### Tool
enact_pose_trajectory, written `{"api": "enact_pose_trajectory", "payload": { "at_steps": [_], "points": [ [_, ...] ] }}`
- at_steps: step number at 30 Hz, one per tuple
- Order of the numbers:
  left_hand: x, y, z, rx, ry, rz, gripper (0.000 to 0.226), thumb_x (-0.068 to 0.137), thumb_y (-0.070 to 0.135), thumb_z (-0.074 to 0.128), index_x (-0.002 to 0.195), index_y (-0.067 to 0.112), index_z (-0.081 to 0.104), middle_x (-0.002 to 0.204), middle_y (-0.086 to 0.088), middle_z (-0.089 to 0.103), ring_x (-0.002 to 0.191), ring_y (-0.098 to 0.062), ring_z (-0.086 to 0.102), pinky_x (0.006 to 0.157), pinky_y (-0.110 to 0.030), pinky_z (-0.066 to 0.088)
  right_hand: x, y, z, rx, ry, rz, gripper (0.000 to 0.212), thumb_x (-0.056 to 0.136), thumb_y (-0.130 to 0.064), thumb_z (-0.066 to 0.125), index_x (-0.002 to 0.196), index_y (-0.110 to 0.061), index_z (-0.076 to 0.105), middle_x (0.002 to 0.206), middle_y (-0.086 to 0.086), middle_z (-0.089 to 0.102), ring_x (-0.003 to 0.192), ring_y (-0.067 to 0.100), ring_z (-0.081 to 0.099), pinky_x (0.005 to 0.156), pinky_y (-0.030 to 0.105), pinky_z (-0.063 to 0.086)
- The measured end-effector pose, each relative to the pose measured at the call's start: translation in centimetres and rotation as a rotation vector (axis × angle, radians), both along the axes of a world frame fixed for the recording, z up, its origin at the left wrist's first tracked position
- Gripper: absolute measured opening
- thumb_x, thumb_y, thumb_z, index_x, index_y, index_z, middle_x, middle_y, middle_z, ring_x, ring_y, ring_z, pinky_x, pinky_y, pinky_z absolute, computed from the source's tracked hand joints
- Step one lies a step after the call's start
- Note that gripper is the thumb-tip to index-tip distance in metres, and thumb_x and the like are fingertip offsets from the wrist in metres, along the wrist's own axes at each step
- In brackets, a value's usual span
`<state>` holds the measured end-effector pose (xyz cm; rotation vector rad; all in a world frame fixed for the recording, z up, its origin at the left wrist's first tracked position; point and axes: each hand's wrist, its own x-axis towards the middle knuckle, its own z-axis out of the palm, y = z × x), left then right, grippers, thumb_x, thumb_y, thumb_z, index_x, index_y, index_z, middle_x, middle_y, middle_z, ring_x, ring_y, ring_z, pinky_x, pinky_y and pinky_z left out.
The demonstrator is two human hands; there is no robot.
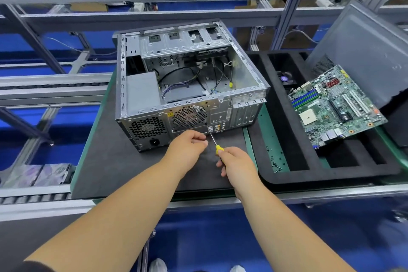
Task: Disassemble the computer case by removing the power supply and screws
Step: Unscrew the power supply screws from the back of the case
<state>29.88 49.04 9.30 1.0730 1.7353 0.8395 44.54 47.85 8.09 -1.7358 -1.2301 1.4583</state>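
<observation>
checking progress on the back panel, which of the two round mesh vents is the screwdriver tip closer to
The right-hand vent, the case fan grille. The screwdriver tip sits just below its right edge; the other vent, above the power socket, lies farther left.

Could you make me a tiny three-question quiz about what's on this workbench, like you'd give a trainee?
1. True or false: the motherboard is still mounted inside the computer case.
2. Which hand grips the screwdriver? A) left hand B) right hand C) neither
3. Fill in: the power supply sits in the case's near-____ corner.

Key:
1. False; it lies on the black foam tray to the right.
2. B
3. left
</observation>
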Motion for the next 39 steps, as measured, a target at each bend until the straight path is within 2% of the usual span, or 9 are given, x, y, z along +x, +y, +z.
{"api": "enact_pose_trajectory", "payload": {
  "at_steps": [5, 10, 13, 19, 27, 32, 34, 37, 39],
  "points": [
    [1.2, 1.1, 0.1, -0.044, -0.289, 0.097, 0.015, 0.095, 0.016, 0.059, 0.109, 0.016, 0.062, 0.099, -0.003, 0.071, 0.091, -0.017, 0.066, 0.087, -0.034, 0.052, 0.0, 0.1, 0.6, 0.009, 0.003, -0.021, 0.022, 0.099, -0.031, 0.050, 0.095, -0.015, 0.065, 0.074, -0.003, 0.064, 0.052, 0.009, 0.049, 0.058, 0.026, 0.041],
    [2.2, 2.2, 0.4, -0.054, -0.425, 0.202, 0.011, 0.097, 0.013, 0.056, 0.091, 0.019, 0.062, 0.092, -0.002, 0.069, 0.085, -0.015, 0.064, 0.075, -0.024, 0.049, 0.2, 0.0, 1.3, -0.013, 0.009, -0.006, 0.024, 0.099, -0.030, 0.051, 0.095, -0.011, 0.066, 0.073, -0.002, 0.062, 0.054, 0.012, 0.047, 0.060, 0.027, 0.042],
    [2.4, 2.5, 0.3, -0.064, -0.488, 0.263, 0.012, 0.098, 0.010, 0.054, 0.104, 0.013, 0.064, 0.086, 0.000, 0.069, 0.078, -0.010, 0.064, 0.069, -0.019, 0.048, 0.3, -0.1, 1.6, -0.014, 0.015, -0.006, 0.024, 0.099, -0.030, 0.050, 0.095, -0.012, 0.067, 0.073, -0.002, 0.062, 0.055, 0.011, 0.048, 0.062, 0.027, 0.043],
    [2.3, 2.9, 0.4, -0.082, -0.521, 0.289, 0.013, 0.098, 0.009, 0.054, 0.103, 0.012, 0.065, 0.083, 0.002, 0.069, 0.069, -0.004, 0.063, 0.062, -0.015, 0.047, 0.1, 0.1, 1.6, -0.007, 0.022, -0.013, 0.023, 0.099, -0.028, 0.050, 0.097, -0.013, 0.067, 0.071, -0.004, 0.062, 0.052, 0.008, 0.048, 0.057, 0.024, 0.040],
    [2.2, 2.9, 0.3, -0.103, -0.530, 0.302, 0.011, 0.094, 0.015, 0.062, 0.084, 0.016, 0.068, 0.078, 0.002, 0.071, 0.063, -0.003, 0.066, 0.062, -0.016, 0.049, -1.0, -0.2, 1.1, -0.025, 0.026, -0.057, 0.014, 0.098, -0.029, 0.054, 0.100, -0.017, 0.062, 0.078, -0.002, 0.062, 0.057, 0.007, 0.050, 0.048, 0.017, 0.042],
    [2.2, 3.3, 0.4, -0.148, -0.480, 0.301, 0.018, 0.090, 0.016, 0.068, 0.072, 0.013, 0.067, 0.064, 0.003, 0.069, 0.055, -0.003, 0.062, 0.054, -0.015, 0.048, -1.3, -0.3, 1.4, -0.046, 0.040, -0.066, 0.012, 0.096, -0.030, 0.058, 0.102, -0.020, 0.062, 0.082, -0.002, 0.064, 0.065, 0.008, 0.055, 0.058, 0.021, 0.044],
    [2.2, 3.3, 0.3, -0.137, -0.475, 0.292, 0.019, 0.090, 0.014, 0.067, 0.071, 0.011, 0.067, 0.063, 0.001, 0.068, 0.051, -0.002, 0.060, 0.052, -0.013, 0.047, -1.2, -0.2, 1.8, -0.140, 0.108, -0.098, 0.018, 0.098, -0.035, 0.055, 0.096, -0.020, 0.065, 0.078, -0.001, 0.066, 0.064, 0.010, 0.056, 0.062, 0.025, 0.044],
    [2.1, 3.3, 0.1, -0.125, -0.482, 0.302, 0.017, 0.090, 0.011, 0.067, 0.073, 0.010, 0.068, 0.064, -0.001, 0.068, 0.052, -0.002, 0.060, 0.052, -0.012, 0.048, -0.8, -0.1, 2.6, -0.376, 0.416, -0.184, 0.039, 0.104, -0.035, 0.044, 0.094, -0.008, 0.070, 0.070, 0.005, 0.067, 0.059, 0.013, 0.058, 0.062, 0.026, 0.047],
    [2.0, 3.3, 0.0, -0.119, -0.494, 0.305, 0.015, 0.089, 0.010, 0.067, 0.075, 0.009, 0.069, 0.064, -0.001, 0.070, 0.054, -0.004, 0.062, 0.054, -0.013, 0.049, -0.4, -0.2, 2.8, -0.450, 0.466, -0.176, 0.040, 0.105, -0.031, 0.042, 0.095, -0.006, 0.070, 0.071, 0.006, 0.067, 0.058, 0.013, 0.057, 0.061, 0.026, 0.048]
  ]
}}
